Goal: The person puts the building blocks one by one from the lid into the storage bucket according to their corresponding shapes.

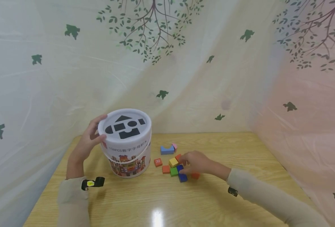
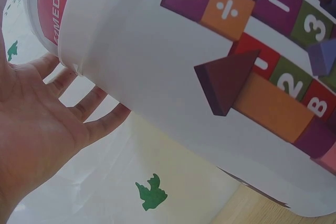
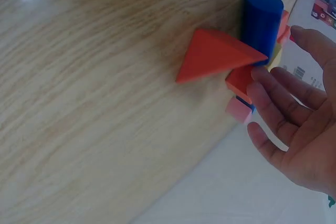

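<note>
A white toy-block bucket [image 1: 125,126] with shape cut-outs in its lid stands left of centre. My left hand [image 1: 86,142] rests on its left side, thumb at the front of the lid rim and fingers farther back. In the left wrist view those fingers [image 2: 110,121] are spread and nearly straight against the bucket's wall. My right hand [image 1: 197,162] reaches over a group of wooden blocks, fingers loosely bent and holding nothing. Close to its fingertips are a blue cylinder [image 3: 261,22] and a red triangular block [image 3: 218,56]. A yellow block [image 1: 173,162] and a green block [image 1: 174,172] lie beside them.
A blue arch block [image 1: 167,150] and a pink block [image 1: 174,147] lie behind the group. A red block marked R [image 1: 157,162] sits near the bucket's base. The wooden table [image 1: 127,201] meets a leaf-printed curtain [image 1: 190,104] at the back.
</note>
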`<state>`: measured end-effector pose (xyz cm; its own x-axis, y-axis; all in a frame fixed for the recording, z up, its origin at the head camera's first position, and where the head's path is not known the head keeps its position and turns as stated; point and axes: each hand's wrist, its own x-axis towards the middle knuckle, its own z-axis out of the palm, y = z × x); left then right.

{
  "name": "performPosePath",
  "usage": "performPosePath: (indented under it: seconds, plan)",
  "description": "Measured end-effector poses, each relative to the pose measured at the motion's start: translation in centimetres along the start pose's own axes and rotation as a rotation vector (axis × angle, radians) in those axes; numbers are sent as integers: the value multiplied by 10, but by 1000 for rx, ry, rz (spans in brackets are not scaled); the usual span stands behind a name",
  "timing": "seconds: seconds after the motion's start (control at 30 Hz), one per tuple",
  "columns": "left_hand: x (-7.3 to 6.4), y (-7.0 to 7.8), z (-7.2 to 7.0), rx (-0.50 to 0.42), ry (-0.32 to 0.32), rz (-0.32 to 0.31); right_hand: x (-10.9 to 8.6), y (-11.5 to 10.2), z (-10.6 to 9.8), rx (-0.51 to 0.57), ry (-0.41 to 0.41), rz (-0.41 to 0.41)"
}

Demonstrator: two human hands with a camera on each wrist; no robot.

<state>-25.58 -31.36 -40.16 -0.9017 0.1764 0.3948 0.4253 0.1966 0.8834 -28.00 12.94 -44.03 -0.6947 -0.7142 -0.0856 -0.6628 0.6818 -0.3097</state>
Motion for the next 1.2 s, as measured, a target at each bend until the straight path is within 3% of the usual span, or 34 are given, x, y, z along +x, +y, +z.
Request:
performPosePath:
  seconds: [0.43,0.77,0.97,1.2]
  plan:
    - [1,-1,0,29,4,-13,0,-1,14,-47,71,24]
    - [0,0,0,32,2,7,2,-2,22,-42,73,70]
    - [0,0,0,28,1,16,5,-1,23,30,53,112]
    - [1,1,0,29,3,11,7,2,16,185,-39,160]
